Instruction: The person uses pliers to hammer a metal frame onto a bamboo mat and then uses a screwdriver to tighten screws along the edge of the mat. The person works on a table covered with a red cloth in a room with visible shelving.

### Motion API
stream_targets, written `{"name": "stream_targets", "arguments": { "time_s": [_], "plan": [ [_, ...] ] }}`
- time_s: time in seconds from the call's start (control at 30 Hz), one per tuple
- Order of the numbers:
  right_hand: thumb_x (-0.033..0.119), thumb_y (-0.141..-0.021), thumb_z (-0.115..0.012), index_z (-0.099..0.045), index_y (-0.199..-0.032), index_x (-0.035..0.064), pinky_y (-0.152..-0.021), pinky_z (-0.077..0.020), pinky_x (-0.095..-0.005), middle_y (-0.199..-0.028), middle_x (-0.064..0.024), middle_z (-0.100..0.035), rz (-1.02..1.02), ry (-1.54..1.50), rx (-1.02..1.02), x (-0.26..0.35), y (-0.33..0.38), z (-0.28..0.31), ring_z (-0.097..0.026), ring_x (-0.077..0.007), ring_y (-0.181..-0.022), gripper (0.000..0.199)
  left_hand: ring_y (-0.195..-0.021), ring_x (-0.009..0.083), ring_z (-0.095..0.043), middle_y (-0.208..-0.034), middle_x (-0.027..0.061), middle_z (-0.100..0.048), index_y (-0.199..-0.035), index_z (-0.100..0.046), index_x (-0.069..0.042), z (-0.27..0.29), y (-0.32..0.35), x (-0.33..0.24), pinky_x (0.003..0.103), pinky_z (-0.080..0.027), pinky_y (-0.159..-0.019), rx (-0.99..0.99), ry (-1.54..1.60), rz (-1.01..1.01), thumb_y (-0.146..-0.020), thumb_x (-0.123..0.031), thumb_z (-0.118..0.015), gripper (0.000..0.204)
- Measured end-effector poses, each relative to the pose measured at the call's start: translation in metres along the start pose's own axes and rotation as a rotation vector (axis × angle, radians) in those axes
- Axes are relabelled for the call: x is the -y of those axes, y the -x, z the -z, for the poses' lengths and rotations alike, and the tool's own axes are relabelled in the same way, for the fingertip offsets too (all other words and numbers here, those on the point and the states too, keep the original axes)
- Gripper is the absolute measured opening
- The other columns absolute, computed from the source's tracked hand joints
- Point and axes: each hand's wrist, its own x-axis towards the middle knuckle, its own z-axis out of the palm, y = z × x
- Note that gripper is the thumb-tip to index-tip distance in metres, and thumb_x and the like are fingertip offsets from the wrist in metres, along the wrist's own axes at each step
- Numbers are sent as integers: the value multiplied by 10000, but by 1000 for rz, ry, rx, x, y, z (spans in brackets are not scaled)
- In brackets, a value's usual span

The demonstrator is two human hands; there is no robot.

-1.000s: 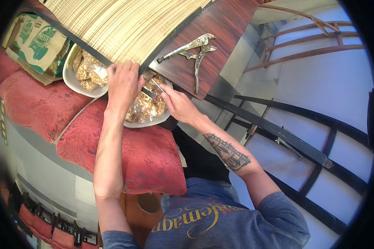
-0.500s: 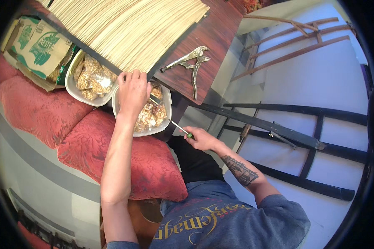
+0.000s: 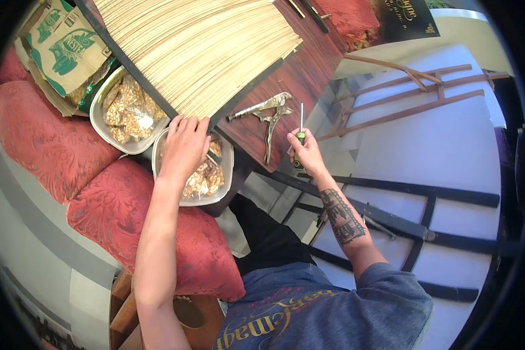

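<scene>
Holding green-handled screwdriver tight in right hand, just right of pliers. Left hand flat over metal tray; bump could spill tray.

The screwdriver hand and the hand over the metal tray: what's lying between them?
In the head view, locking pliers lie on the dark wooden tabletop between the left hand and the right hand gripping the screwdriver.

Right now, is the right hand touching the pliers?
No, the right hand grips a screwdriver, apart from the pliers lying on the table.
</scene>
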Motion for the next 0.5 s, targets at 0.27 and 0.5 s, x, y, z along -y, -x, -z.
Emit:
{"name": "stream_targets", "arguments": {
  "time_s": [0.27, 0.5],
  "plan": [
    [385, -854, -786, -520, -1075, 36, -693, -540, -466, -739, -129, -684, 182, 437, 54, 15, -46, -34, -707, -348, -732, 492, -1037, 320, -633, -1009, 148, -692, -1168, -681, -30, 0, -9, -13, 438, -411, -1054, -75, 9, 188, -965, -128, -629, 231],
    [275, -874, -738, -515, -1089, 59, -713, -537, -489, -759, -128, -684, 180, 379, 28, 8, -83, 14, -701, -372, -742, 378, -1061, 318, -636, -1125, 170, -649, -1207, -664, -4, -19, -75, -56, 407, -478, -956, -88, -44, 281, -977, -107, -632, 254]
  ]
}}
